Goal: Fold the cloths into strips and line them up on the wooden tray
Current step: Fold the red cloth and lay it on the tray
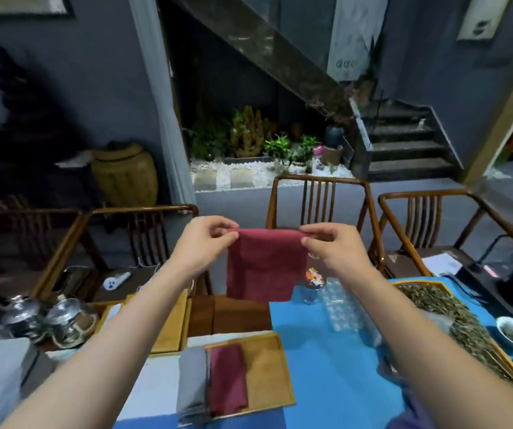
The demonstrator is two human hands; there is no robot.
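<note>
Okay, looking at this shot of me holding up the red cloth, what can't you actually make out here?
Head view only:
- Red cloth: whether it is doubled over; only its front face shows.
- Grey cloth: layer count; blurred, its near end by the frame's bottom edge.
- Wooden tray: left part covered by the folded cloths.
- Left hand, right hand: fingertips behind the cloth's top edge.

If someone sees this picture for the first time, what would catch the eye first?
Most likely the red cloth, held up in mid-air at the centre, its top edge pinched by the left hand and the right hand. Below it, the wooden tray on the blue table cover already holds a grey folded cloth and a red folded cloth side by side.
</note>
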